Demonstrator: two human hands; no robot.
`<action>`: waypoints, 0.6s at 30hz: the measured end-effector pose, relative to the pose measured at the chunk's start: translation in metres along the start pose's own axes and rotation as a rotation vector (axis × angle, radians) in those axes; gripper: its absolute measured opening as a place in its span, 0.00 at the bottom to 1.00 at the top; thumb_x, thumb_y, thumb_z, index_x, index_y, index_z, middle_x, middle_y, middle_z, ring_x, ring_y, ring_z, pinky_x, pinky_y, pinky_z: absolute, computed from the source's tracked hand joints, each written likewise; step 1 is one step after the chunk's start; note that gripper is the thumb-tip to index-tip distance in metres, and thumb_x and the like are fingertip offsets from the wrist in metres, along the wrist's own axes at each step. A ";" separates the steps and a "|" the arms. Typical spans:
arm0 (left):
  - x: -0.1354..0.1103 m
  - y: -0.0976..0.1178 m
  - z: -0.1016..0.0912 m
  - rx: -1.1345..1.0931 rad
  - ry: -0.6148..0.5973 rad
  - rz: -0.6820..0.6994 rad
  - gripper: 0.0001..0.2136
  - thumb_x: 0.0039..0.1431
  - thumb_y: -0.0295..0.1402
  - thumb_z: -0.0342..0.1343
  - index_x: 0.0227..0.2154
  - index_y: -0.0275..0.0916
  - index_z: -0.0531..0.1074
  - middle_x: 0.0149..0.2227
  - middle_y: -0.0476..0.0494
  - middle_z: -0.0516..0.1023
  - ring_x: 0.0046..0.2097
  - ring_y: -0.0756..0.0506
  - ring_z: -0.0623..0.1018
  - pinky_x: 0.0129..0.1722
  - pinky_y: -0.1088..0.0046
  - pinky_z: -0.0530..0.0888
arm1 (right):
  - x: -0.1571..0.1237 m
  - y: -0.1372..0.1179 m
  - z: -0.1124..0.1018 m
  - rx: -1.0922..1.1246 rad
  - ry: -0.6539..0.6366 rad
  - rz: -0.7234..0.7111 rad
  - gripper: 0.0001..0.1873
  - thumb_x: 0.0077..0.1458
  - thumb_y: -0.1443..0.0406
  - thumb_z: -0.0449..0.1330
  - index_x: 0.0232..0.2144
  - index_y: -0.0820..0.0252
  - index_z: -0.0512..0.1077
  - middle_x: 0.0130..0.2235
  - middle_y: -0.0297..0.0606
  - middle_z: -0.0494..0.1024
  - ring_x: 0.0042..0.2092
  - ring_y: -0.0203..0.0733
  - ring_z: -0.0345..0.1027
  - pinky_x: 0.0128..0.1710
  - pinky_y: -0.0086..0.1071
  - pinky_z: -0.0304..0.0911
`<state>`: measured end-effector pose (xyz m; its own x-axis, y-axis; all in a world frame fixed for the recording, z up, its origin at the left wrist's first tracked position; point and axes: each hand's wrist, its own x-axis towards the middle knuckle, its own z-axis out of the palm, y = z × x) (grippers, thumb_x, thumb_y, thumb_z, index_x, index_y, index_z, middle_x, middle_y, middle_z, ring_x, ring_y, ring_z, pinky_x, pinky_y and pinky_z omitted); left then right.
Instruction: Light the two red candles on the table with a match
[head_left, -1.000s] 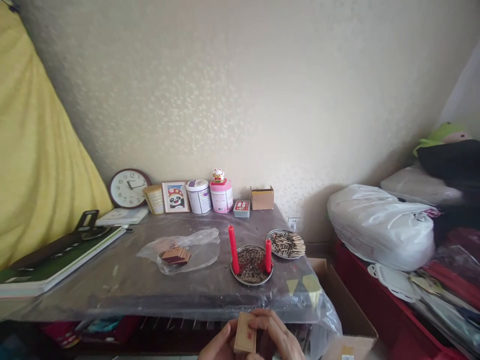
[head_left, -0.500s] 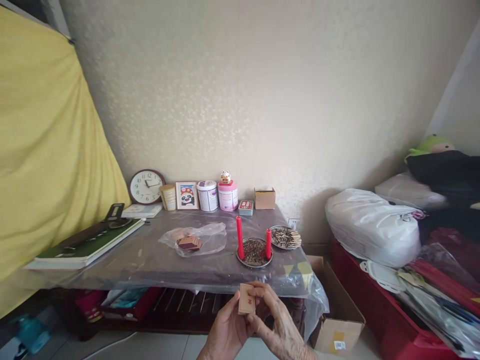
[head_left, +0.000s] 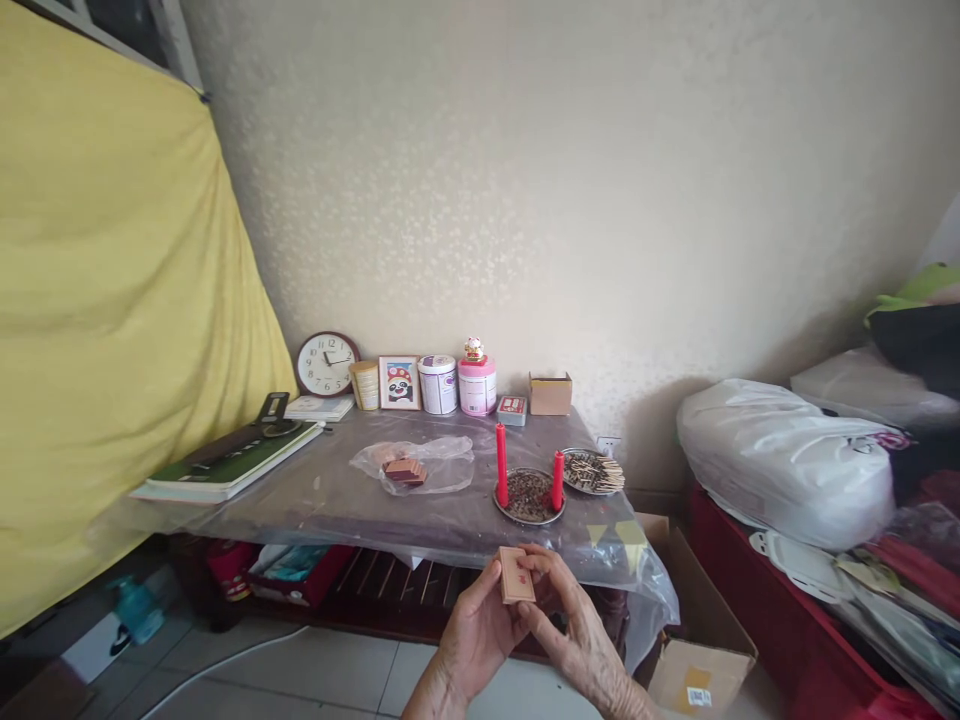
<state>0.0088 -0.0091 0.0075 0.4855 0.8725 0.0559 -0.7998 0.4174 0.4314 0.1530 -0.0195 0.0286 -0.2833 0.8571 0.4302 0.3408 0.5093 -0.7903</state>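
I hold a small tan matchbox (head_left: 517, 575) with a red mark in front of me, below the table's front edge. My left hand (head_left: 476, 635) grips it from the left and underneath. My right hand (head_left: 574, 630) pinches its right side with fingers curled. Beyond, on the plastic-covered table (head_left: 337, 500), a round metal dish (head_left: 529, 497) holds two upright red candles (head_left: 501, 464) among dark debris. A second dish (head_left: 592, 471) full of matchsticks sits just right of it. A clear plastic bag (head_left: 420, 463) with more small boxes lies to the left.
Along the wall stand a clock (head_left: 325, 364), a framed panda picture (head_left: 399, 382), two tins (head_left: 457, 383) and a cardboard box (head_left: 550, 394). A green book (head_left: 225, 462) lies at the table's left. A yellow curtain (head_left: 112, 330) hangs left; white bags (head_left: 787, 460) and an open carton (head_left: 697, 650) are right.
The view has pulled back and shifted, so the table looks smaller and the floor shows. Both hands stay on the matchbox and sit higher in the picture.
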 end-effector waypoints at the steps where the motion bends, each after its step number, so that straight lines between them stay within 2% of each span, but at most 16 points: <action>1: 0.000 0.000 -0.001 -0.005 -0.005 0.000 0.16 0.60 0.37 0.49 0.46 0.32 0.68 0.45 0.36 0.74 0.48 0.45 0.73 0.40 0.75 0.69 | 0.000 0.001 0.000 0.019 -0.002 0.011 0.17 0.53 0.64 0.56 0.47 0.53 0.65 0.56 0.41 0.64 0.55 0.46 0.61 0.50 0.36 0.62; 5: 0.001 0.000 -0.002 -0.017 -0.018 0.012 0.15 0.60 0.35 0.48 0.47 0.32 0.68 0.45 0.36 0.75 0.47 0.45 0.73 0.40 0.74 0.69 | 0.001 0.004 0.001 0.061 -0.009 0.030 0.17 0.53 0.64 0.56 0.47 0.51 0.66 0.56 0.40 0.63 0.55 0.47 0.61 0.46 0.35 0.65; 9: 0.001 0.000 -0.001 -0.015 -0.034 0.020 0.14 0.61 0.34 0.46 0.45 0.33 0.69 0.43 0.37 0.76 0.44 0.47 0.75 0.38 0.76 0.70 | 0.000 0.005 0.002 0.067 0.017 0.022 0.18 0.52 0.63 0.57 0.47 0.50 0.66 0.56 0.40 0.64 0.56 0.49 0.59 0.48 0.36 0.64; 14: 0.000 0.001 0.001 -0.012 -0.060 0.036 0.13 0.62 0.33 0.44 0.45 0.34 0.69 0.42 0.39 0.76 0.41 0.49 0.76 0.38 0.76 0.71 | 0.001 0.003 0.002 0.134 -0.004 0.046 0.17 0.53 0.64 0.57 0.47 0.51 0.65 0.55 0.39 0.64 0.53 0.47 0.63 0.44 0.34 0.67; 18: -0.001 0.002 0.002 -0.016 -0.068 0.040 0.14 0.62 0.34 0.44 0.46 0.33 0.68 0.43 0.38 0.75 0.45 0.47 0.75 0.39 0.76 0.70 | 0.003 0.001 0.002 0.158 -0.011 0.061 0.18 0.53 0.64 0.57 0.48 0.51 0.65 0.55 0.39 0.64 0.51 0.46 0.64 0.43 0.33 0.66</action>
<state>0.0078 -0.0095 0.0104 0.4752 0.8696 0.1339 -0.8245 0.3870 0.4128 0.1512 -0.0169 0.0283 -0.2765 0.8847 0.3752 0.2129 0.4372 -0.8738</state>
